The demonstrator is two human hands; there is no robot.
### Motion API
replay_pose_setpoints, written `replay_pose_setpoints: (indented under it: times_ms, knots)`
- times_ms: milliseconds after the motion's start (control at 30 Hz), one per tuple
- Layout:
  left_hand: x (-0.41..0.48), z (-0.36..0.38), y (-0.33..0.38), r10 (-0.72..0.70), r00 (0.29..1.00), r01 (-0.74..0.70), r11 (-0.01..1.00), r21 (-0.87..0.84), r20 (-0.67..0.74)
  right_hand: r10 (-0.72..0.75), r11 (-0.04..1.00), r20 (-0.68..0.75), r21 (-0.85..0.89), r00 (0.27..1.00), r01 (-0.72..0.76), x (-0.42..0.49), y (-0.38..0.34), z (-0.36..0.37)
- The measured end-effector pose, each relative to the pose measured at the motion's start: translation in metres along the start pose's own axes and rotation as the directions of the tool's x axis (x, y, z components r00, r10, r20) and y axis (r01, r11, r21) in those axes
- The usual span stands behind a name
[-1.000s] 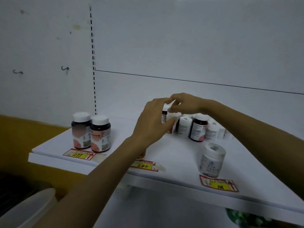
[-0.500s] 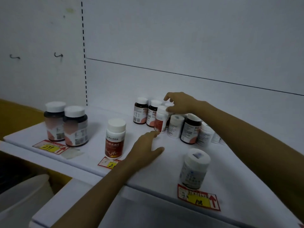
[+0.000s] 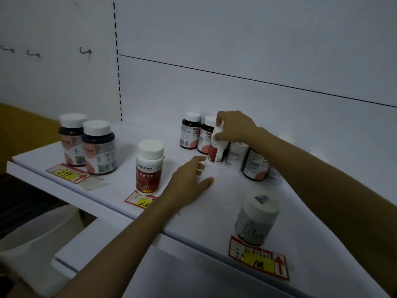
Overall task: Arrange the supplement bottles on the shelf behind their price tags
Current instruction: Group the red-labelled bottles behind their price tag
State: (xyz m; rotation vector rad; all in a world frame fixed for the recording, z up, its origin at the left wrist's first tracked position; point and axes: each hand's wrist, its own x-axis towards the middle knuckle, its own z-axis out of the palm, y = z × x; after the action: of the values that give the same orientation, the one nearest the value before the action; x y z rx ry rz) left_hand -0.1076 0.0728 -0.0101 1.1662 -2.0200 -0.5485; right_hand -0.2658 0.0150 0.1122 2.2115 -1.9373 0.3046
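Note:
On the white shelf, my right hand grips the cap of a white bottle with a red label in the cluster at the back. My left hand hovers open just in front of that bottle, fingers spread, holding nothing. A matching red-label bottle stands behind the "28" price tag. Two dark bottles stand behind the "299" tag. A white bottle stands behind the "108" tag.
Two dark bottles stand left of the gripped one; several more bottles crowd under my right forearm. The white back panel rises behind. A pale bucket sits below the shelf's left end.
My left hand dropped from the back cluster to just above the shelf, uncovering the red-label bottle behind the "28" tag. My right hand moved onto the white red-label bottle's cap. The view shifted left.

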Motion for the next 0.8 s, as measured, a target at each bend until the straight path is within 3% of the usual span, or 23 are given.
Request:
replay_pose_setpoints:
  times_ms: [200,267,400,600,733,800]
  knots:
    - [-0.002,-0.003,0.006,-0.029,0.999,0.028,0.999,-0.029,-0.025,-0.002,0.975,-0.019,0.224,1.0,0.006,-0.029,-0.015,-0.018]
    - [-0.005,-0.005,0.01,-0.007,0.999,0.003,0.995,-0.1,-0.04,-0.005,0.959,-0.022,0.282,1.0,0.012,-0.042,-0.023,-0.03]
    - [-0.012,-0.014,0.025,0.038,0.979,-0.097,0.949,-0.3,-0.199,0.054,0.912,-0.045,0.409,0.998,-0.031,-0.067,-0.036,-0.056]
    - [-0.034,-0.04,0.067,0.04,0.98,-0.147,0.813,-0.564,-0.197,0.129,0.864,-0.165,0.503,0.978,-0.029,-0.085,-0.051,-0.085]
    - [-0.06,-0.051,0.092,-0.01,0.977,-0.147,0.693,-0.706,-0.214,0.177,0.756,-0.225,0.655,0.958,0.014,-0.107,-0.066,-0.091]
    - [-0.075,-0.054,0.101,-0.027,0.969,-0.17,0.654,-0.737,-0.247,0.236,0.631,-0.292,0.771,0.927,0.082,-0.129,-0.075,-0.089]
